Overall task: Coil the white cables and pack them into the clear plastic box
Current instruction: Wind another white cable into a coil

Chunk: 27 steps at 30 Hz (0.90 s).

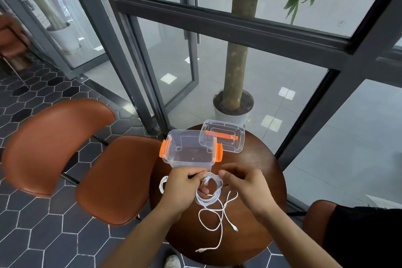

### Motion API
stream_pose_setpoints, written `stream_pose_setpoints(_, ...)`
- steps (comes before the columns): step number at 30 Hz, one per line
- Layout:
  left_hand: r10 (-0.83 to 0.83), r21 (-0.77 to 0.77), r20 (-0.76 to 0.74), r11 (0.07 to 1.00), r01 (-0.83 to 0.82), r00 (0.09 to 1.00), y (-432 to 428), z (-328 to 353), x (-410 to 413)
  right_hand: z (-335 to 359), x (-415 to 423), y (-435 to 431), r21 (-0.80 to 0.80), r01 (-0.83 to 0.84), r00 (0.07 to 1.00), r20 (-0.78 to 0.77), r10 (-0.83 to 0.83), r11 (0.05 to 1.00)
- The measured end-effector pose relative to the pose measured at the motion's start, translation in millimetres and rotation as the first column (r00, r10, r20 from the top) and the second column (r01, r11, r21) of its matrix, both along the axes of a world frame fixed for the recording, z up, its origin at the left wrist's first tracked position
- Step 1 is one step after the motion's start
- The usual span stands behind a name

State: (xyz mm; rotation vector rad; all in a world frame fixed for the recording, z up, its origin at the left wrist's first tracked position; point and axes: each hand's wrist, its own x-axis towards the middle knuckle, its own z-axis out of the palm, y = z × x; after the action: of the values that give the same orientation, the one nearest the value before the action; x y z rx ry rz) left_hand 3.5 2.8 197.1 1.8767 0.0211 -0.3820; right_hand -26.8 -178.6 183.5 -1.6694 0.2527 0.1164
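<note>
A coiled white cable point(208, 197) hangs between my hands above the round wooden table point(258, 163). My left hand point(182, 189) grips the coil's top. My right hand point(241, 183) pinches the coil's right side with its fingertips. A loose white cable point(219, 222) trails in loops over the table toward me, both plugs lying free. Another white cable point(162, 184) peeks out left of my left hand. The clear plastic box point(189, 150) with orange latches stands uncovered and empty just beyond my hands. Its clear lid point(226, 138) lies behind it to the right.
Two brown chairs point(117, 178) stand left of the table on the hexagon-tiled floor. A potted tree point(233, 104) and dark-framed glass panels point(239, 26) stand behind the table. Another brown seat point(315, 217) is at the right. A white shoe point(173, 262) shows below.
</note>
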Motion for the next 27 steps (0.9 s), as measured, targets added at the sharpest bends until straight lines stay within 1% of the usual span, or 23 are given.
stream_pose_setpoints(2, -0.001, -0.024, -0.012, 1.0, 0.0, 1.0, -0.8, 0.9, 1.0, 3.9, 1.5, -2.5, 0.096, 0.034, 0.999, -0.039, -0.03, 0.995)
stream_pose_setpoints(4, -0.012, -0.05, -0.03, 0.999, 0.011, 0.999, -2.4, 1.0, 1.8, 8.5, 1.8, -3.7, 0.165, -0.002, 0.997, -0.071, 0.014, 0.986)
stream_pose_setpoints(7, -0.011, -0.064, -0.055, 0.998, 0.008, 0.998, -4.8, -2.5, 4.7, 8.8, 2.4, -4.1, 0.122, -0.084, 0.995, -0.041, 0.09, 0.989)
stream_pose_setpoints(8, -0.007, -0.067, -0.067, 0.998, 0.002, 0.998, -5.2, -2.9, 4.9, 7.6, 2.7, -3.7, 0.108, -0.088, 0.995, -0.038, 0.092, 0.99)
stream_pose_setpoints(12, -0.022, -0.174, -0.208, 0.985, -0.015, 0.978, -5.8, 2.7, 3.6, 3.1, 1.1, -2.4, 0.181, 0.006, 0.999, -0.051, 0.003, 0.983)
stream_pose_setpoints(14, -0.017, -0.198, -0.241, 0.98, -0.032, 0.97, -3.7, 6.2, 3.8, -0.5, -0.5, -1.4, 0.182, 0.054, 0.998, -0.04, -0.047, 0.982)
stream_pose_setpoints(16, -0.004, -0.196, -0.226, 0.98, -0.042, 0.974, -1.8, 7.7, 3.3, -4.5, -1.9, -1.0, 0.14, 0.096, 0.995, -0.022, -0.094, 0.986)
stream_pose_setpoints(18, -0.014, -0.153, -0.145, 0.988, -0.008, 0.989, 0.3, 6.3, 1.6, -7.8, -1.9, -1.1, 0.078, 0.122, 0.992, 0.002, -0.122, 0.989)
stream_pose_setpoints(20, -0.04, -0.082, -0.087, 0.996, 0.033, 0.995, 1.5, 4.4, 0.3, -8.8, -1.7, -1.0, 0.059, 0.12, 0.992, 0.026, -0.122, 0.991)
stream_pose_setpoints(23, -0.043, -0.067, -0.109, 0.997, 0.036, 0.993, 3.0, 5.1, 0.6, -7.7, -1.6, -0.6, 0.095, 0.09, 0.995, 0.043, -0.094, 0.991)
stream_pose_setpoints(27, -0.042, -0.071, -0.151, 0.997, 0.031, 0.988, 7.4, 2.4, 1.0, -6.1, -1.6, -1.3, 0.212, 0.018, 1.0, -0.016, -0.015, 0.977)
